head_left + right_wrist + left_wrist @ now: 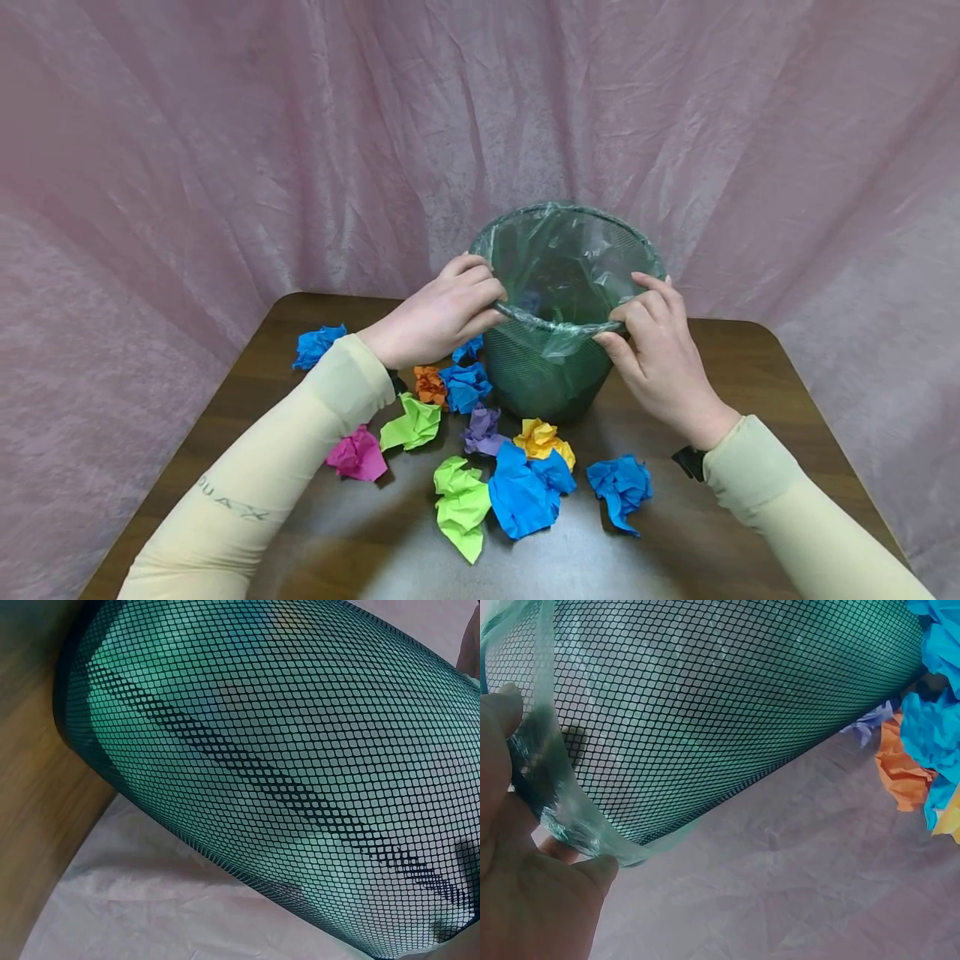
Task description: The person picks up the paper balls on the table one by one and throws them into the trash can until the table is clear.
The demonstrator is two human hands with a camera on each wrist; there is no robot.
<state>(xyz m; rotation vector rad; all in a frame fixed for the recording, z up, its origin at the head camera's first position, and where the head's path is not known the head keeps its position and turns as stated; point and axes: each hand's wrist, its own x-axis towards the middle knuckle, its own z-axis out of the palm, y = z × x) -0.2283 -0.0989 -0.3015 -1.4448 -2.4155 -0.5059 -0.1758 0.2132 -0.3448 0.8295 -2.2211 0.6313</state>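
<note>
Two hands grip the rim of the mesh wastebasket (pixel 551 367), which stands upright at the table's (pixel 750 367) twelve o'clock. The left hand (pixel 438 317) pinches the rim at nine o'clock, fingers curled over the clear bag liner (pixel 558 258), evidently to hold its folded edge in place. The right hand (pixel 656 350) pinches liner and rim near four o'clock. Crumpled paper balls (pixel 525 492) lie scattered from the basket's six to nine o'clock, none visibly touched.

The mesh bin (pixel 543 375) hides part of the blue paper ball (pixel 468 348) behind it, both forearms run off the near edge, and the sleeve lettering (pixel 232 506) is unreadable.
</note>
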